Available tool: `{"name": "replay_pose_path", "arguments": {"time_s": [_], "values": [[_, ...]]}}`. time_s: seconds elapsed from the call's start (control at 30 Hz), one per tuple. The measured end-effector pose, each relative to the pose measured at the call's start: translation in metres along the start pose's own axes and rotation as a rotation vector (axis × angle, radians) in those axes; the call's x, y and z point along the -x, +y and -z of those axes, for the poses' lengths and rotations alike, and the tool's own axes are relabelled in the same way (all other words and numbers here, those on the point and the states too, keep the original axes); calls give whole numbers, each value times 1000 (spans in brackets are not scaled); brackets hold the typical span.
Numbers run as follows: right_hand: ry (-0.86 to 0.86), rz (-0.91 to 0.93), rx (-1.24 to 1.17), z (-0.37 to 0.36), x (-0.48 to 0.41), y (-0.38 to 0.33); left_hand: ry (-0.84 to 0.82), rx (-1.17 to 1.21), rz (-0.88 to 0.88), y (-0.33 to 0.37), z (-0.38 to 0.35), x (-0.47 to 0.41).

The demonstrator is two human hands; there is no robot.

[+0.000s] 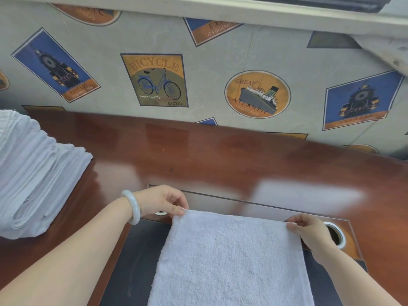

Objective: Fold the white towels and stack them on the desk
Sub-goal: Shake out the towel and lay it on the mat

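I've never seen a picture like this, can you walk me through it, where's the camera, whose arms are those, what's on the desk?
No machine here. The one picture comes from a wide-angle camera worn on a person's head, looking down, so the arms are the wearer's own. The left hand, with a pale bangle on its wrist, and the right hand each pinch a far corner of a white towel with their fingers. The towel is spread on a reddish desk. At the desk's left sits a stack of folded white towels. Behind is a grey sheet printed with a bicycle and a ship.
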State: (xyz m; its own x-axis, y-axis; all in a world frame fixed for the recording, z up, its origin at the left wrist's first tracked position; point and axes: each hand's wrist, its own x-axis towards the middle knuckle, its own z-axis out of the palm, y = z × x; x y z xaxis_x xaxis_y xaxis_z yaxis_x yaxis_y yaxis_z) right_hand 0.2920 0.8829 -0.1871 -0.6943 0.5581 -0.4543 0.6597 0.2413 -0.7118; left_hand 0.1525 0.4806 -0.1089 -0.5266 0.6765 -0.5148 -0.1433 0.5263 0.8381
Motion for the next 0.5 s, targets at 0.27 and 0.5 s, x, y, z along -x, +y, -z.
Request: {"name": "replay_pose_path", "arguments": {"time_s": [0.27,0.5], "values": [[36,-14,-31,-4,5,-4,503,-439,198,-14,-10,-21],[376,712,457,-86,75,-24,822,-945,-217,-28,-140,-42]]}}
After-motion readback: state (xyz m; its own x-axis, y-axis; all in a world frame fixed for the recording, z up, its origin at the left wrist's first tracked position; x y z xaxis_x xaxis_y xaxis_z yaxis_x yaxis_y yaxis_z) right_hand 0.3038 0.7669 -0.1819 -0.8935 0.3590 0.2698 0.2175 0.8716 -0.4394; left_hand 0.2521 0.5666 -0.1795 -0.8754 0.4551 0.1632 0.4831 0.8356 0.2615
